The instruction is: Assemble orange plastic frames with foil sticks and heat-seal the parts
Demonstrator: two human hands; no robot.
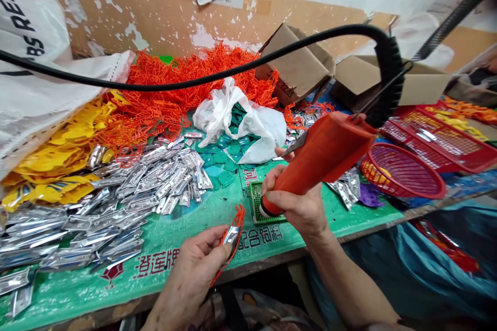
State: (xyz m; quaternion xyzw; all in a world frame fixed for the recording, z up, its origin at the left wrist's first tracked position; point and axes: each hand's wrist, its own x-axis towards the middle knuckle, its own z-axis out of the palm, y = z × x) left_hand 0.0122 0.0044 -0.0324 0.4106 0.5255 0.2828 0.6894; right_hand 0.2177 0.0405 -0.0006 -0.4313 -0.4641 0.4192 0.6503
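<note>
Between the thumb and fingers of my left hand [196, 258] is a thin orange plastic part [240, 214] with a small shiny silver piece [232, 234] lying against it. My right hand [301, 212] wraps round an orange-covered electric screwdriver [314, 158], tilted with its lower end toward the left. That end is over a small green basket [255, 212], and its bit cannot be made out. Left of my hands, silver metal pieces [171, 176] lie in a wide heap on the green printed sheet [163, 282].
A black cable [217, 80] arches across the view to the screwdriver's top. Behind lie a pile of orange parts [174, 88], yellow parts [73, 134] and a white plastic bag [267, 126] with green pieces. Cardboard boxes [298, 62] and red baskets [404, 170] stand to the right.
</note>
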